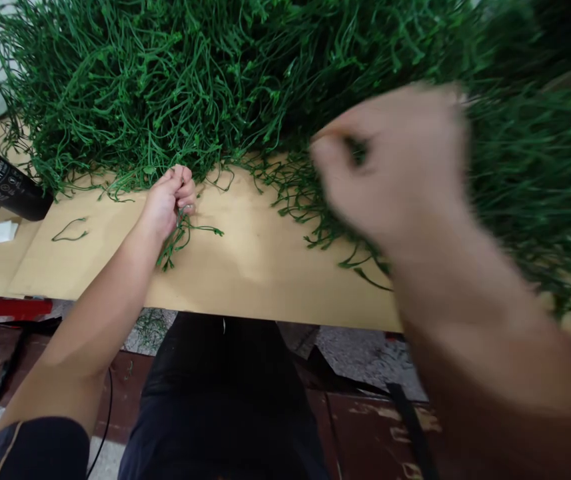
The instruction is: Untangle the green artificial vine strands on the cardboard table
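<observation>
My left hand [170, 200] is closed around a small bunch of green artificial plant stems [178, 241], whose forked tips hang below the fist over the cardboard. My right hand [395, 160] is raised nearer the camera and blurred by motion. Its thumb and forefinger come together in a pinch; whatever they hold, if anything, I cannot make out. Behind both hands a large heap of green artificial stems [155, 87] covers the back of the work surface. More stems [530, 180] lie on the right, partly hidden by my right hand and forearm.
Cardboard [245, 267] covers the table along its front edge. One loose stem [71, 233] lies on the left. A black vacuum flask [5, 177] lies tilted at the left edge, near a small white piece [3, 231]. My legs [220, 393] are below the table.
</observation>
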The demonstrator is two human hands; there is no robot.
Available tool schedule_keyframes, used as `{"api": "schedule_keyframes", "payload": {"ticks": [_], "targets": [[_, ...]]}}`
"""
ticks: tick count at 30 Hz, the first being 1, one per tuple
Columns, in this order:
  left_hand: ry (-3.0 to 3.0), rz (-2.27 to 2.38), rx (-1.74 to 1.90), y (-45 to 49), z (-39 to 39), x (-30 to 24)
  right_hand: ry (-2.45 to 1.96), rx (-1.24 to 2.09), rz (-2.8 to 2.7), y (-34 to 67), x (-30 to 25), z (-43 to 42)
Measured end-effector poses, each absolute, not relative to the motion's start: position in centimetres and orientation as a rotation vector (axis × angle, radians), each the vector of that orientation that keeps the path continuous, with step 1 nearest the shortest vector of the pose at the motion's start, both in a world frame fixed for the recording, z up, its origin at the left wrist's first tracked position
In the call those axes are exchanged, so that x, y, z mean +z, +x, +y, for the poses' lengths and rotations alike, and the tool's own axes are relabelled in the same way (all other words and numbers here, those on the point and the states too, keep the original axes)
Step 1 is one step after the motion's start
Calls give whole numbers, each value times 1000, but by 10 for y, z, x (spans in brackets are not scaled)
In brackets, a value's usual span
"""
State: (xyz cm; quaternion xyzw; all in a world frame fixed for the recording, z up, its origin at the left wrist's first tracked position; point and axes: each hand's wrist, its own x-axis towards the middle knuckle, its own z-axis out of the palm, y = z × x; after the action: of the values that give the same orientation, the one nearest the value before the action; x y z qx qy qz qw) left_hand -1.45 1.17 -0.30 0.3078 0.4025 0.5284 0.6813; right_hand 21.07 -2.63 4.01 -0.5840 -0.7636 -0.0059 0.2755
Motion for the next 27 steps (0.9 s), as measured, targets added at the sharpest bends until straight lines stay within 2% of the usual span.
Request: {"api": "schedule_keyframes", "payload": {"ticks": [3,6,27], "targets": [[707,925,1192,-15,11,-3,-1435,468,-2233,142,15,-34],[744,907,1210,-15,12,-5,-1314,705,-2246,104,-4,-32],[789,887,1278,-9,12,-7,-1114,1118,-1780,101,-24,-16]]}}
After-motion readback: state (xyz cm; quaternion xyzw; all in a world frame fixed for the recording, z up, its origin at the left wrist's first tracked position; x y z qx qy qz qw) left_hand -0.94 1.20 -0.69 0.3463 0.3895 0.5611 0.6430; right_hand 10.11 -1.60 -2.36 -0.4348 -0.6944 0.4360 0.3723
